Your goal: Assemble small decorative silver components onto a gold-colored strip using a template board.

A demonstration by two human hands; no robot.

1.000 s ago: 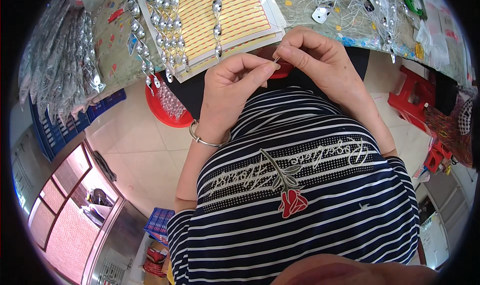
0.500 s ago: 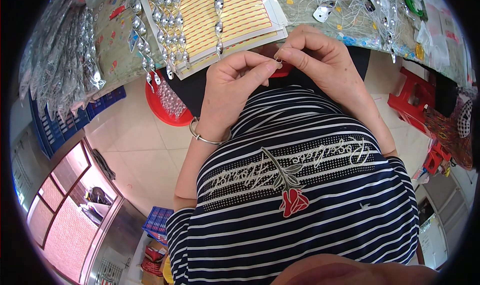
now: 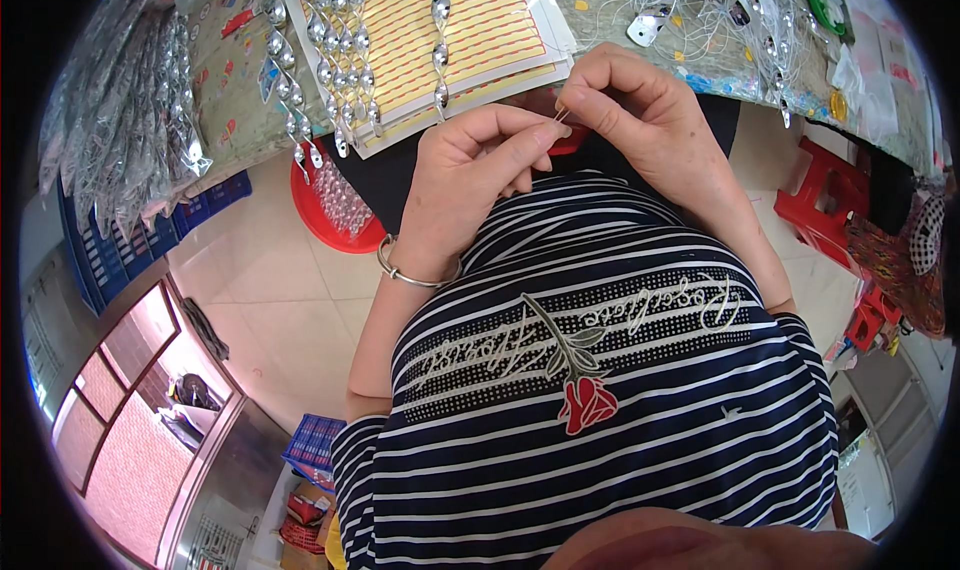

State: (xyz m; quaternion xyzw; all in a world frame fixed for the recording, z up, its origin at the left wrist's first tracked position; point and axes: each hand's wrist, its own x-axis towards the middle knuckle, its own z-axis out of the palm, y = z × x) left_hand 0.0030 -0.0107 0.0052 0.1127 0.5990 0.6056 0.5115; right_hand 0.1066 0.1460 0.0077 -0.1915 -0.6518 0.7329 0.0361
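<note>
Both hands meet just off the table's near edge, in front of my body. My left hand (image 3: 470, 165), with a silver bangle (image 3: 405, 275) at its wrist, pinches a thin pale strand (image 3: 563, 116) between thumb and forefinger. The fingers of my right hand (image 3: 645, 105) pinch the same strand from above, close to the left fingertips. Its full length and ends are too small to make out. Beyond the left hand, a silver twisted strip (image 3: 440, 50) lies on a stack of yellow sheets with red wavy lines (image 3: 490, 20).
More silver twisted strips (image 3: 345, 55) hang over the table edge. Plastic-wrapped strips (image 3: 130, 100) pile up at far left. Clear threads with silver pieces (image 3: 720, 30) tangle at right. Below stand a red basin (image 3: 308, 205) of shiny pieces, a blue crate (image 3: 95, 260) and a red stool (image 3: 825, 200).
The right fingertips have risen slightly away from the left ones. The strand, a small round loop before, now looks drawn out narrower between them.
</note>
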